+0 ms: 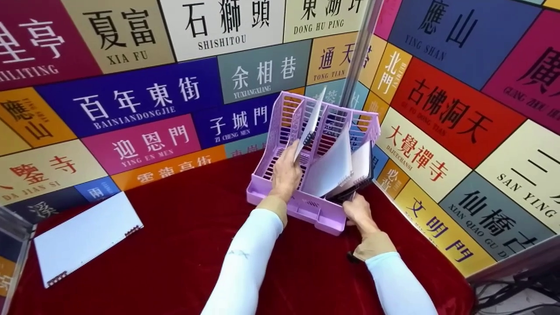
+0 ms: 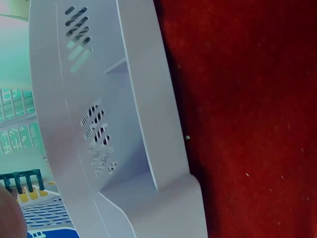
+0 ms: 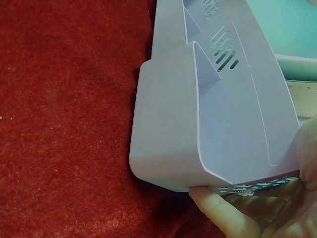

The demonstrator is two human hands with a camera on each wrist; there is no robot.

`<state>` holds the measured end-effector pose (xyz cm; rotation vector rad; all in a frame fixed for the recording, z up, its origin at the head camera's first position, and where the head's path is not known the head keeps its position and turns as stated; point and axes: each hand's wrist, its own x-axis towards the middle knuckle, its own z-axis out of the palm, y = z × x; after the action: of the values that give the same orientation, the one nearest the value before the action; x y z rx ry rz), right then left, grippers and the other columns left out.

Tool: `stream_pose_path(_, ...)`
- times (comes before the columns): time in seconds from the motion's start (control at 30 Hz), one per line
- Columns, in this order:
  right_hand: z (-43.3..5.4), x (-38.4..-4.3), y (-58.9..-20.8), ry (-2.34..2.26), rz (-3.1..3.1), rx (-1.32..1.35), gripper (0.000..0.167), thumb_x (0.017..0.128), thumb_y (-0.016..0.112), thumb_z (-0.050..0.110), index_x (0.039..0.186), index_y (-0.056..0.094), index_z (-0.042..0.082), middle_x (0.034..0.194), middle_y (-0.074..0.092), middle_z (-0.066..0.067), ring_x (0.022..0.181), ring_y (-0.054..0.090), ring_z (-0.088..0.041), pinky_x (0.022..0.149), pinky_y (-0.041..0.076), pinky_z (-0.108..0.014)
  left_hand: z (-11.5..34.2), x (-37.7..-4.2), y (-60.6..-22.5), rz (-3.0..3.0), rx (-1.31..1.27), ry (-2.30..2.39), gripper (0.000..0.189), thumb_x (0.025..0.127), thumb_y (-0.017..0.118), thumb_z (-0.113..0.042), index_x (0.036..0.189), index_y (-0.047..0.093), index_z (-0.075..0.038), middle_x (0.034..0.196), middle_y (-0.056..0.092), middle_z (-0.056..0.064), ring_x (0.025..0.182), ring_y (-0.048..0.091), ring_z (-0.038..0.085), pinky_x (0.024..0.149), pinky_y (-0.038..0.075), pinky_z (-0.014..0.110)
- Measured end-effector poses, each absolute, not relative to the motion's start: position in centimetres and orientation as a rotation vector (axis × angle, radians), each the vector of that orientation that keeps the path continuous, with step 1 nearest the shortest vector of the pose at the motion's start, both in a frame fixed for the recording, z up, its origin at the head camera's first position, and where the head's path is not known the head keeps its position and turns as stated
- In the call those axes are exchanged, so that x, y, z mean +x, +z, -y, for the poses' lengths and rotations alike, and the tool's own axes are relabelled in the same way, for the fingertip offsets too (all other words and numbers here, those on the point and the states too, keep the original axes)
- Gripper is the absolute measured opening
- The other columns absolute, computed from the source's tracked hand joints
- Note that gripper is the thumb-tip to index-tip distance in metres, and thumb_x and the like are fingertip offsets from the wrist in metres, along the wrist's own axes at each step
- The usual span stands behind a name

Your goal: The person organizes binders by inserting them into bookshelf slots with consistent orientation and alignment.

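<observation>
A purple plastic file rack (image 1: 297, 205) with slotted dividers stands on the red cloth near the wall corner. Inside one of its left compartments my left hand (image 1: 286, 170) pinches a thin spiral-bound notebook (image 1: 313, 120), which stands on edge, leaning slightly. At the rack's front right corner, my right hand (image 1: 359, 212) grips the side; in the right wrist view a finger (image 3: 218, 208) touches the corner's lower edge. A white spiral notebook (image 1: 334, 164) and a dark-covered notebook (image 1: 361, 164) lean in the right compartments. The left wrist view catches dark binding rings (image 2: 22, 179) beside a fingertip.
Another white spiral notebook (image 1: 87, 238) lies flat at the left of the red-covered table (image 1: 175, 262). Panels with printed place names (image 1: 148, 98) rise behind and to the right, meeting at a metal post (image 1: 356, 57). Black cables (image 1: 503, 288) are at the lower right.
</observation>
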<state>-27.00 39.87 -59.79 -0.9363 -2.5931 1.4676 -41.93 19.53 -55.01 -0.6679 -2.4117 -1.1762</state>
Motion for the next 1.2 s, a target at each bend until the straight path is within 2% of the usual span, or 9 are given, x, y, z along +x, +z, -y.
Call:
stream_pose_path(0.23, -40.0, -27.1, -59.5, 1.462, 2.606, -0.952, 0.043, 0.101, 0.048, 0.013, 0.141, 0.061, 0.000, 0.131, 0.070, -0.033, 0.091, 0.078, -0.033, 0.069, 0.072, -0.048, -20.2, -41.6, -55.8, 2.482, -0.662, -1.206, 0.058, 0.110, 0.063, -0.010, 0.167, 0.055, -0.021, 0.159, 0.069, 0.010, 0.142, 0.070, 0.033, 0.123, 0.057, 0.045)
stream_pose_path(0.43, -40.1, -27.3, -59.4, 1.443, 2.607, -0.965, 0.045, 0.102, 0.048, 0.013, 0.143, 0.060, 0.000, 0.131, 0.070, -0.034, 0.090, 0.078, -0.033, 0.068, 0.072, -0.047, -20.1, -41.7, -55.4, 2.598, -0.706, -1.240, 0.059, 0.114, 0.058, -0.012, 0.171, 0.048, -0.022, 0.156, 0.070, 0.013, 0.140, 0.071, 0.035, 0.124, 0.056, 0.046)
stream_pose_path(0.53, -40.1, -27.3, -59.4, 1.447, 2.606, -0.973, 0.045, 0.102, 0.048, 0.013, 0.142, 0.060, 0.000, 0.131, 0.070, -0.034, 0.089, 0.079, -0.034, 0.068, 0.072, -0.048, -19.8, -41.9, -55.6, 2.687, -0.719, -1.199, 0.057, 0.114, 0.055, -0.011, 0.170, 0.049, -0.019, 0.149, 0.074, 0.017, 0.134, 0.074, 0.038, 0.120, 0.059, 0.048)
stream_pose_path(0.63, -40.1, -27.2, -59.5, 1.407, 2.630, -0.961, 0.044, 0.102, 0.048, 0.014, 0.141, 0.062, 0.000, 0.133, 0.070, -0.034, 0.097, 0.079, -0.037, 0.071, 0.072, -0.047, -19.2, -42.1, -56.0, 2.799, -0.735, -1.068, 0.046, 0.111, 0.055, -0.007, 0.157, 0.062, -0.012, 0.135, 0.079, 0.019, 0.124, 0.078, 0.039, 0.112, 0.064, 0.049)
stream_pose_path(0.77, -40.0, -27.3, -59.5, 1.328, 2.663, -0.929, 0.045, 0.102, 0.048, 0.017, 0.141, 0.064, 0.001, 0.136, 0.070, -0.034, 0.109, 0.077, -0.044, 0.075, 0.071, -0.046, -17.9, -42.3, -55.7, 2.881, -0.769, -0.856, 0.025, 0.105, 0.059, -0.007, 0.124, 0.076, -0.007, 0.115, 0.084, 0.017, 0.109, 0.082, 0.038, 0.099, 0.068, 0.049)
stream_pose_path(0.9, -40.0, -27.2, -59.5, 1.375, 2.645, -0.943, 0.047, 0.103, 0.047, 0.017, 0.144, 0.063, 0.002, 0.135, 0.070, -0.034, 0.102, 0.079, -0.041, 0.072, 0.072, -0.048, -17.0, -42.5, -54.6, 2.855, -0.863, -0.606, 0.017, 0.104, 0.064, -0.017, 0.104, 0.078, -0.007, 0.106, 0.084, 0.015, 0.098, 0.082, 0.039, 0.088, 0.069, 0.052)
stream_pose_path(1.07, -40.0, -27.1, -59.3, 1.412, 2.624, -0.971, 0.045, 0.103, 0.047, 0.016, 0.143, 0.062, 0.001, 0.131, 0.071, -0.033, 0.089, 0.079, -0.033, 0.070, 0.072, -0.048, -16.8, -42.3, -54.0, 2.829, -0.913, -0.339, 0.017, 0.103, 0.065, -0.016, 0.100, 0.079, -0.007, 0.098, 0.084, 0.015, 0.088, 0.083, 0.037, 0.076, 0.070, 0.052)
stream_pose_path(1.2, -39.8, -27.1, -59.6, 1.420, 2.622, -0.967, 0.045, 0.102, 0.047, 0.016, 0.142, 0.062, 0.001, 0.131, 0.071, -0.033, 0.089, 0.079, -0.033, 0.070, 0.072, -0.049, -17.2, -41.7, -54.3, 2.873, -0.845, -0.336, 0.016, 0.102, 0.065, -0.009, 0.101, 0.081, -0.007, 0.099, 0.085, 0.015, 0.090, 0.084, 0.035, 0.076, 0.071, 0.049)
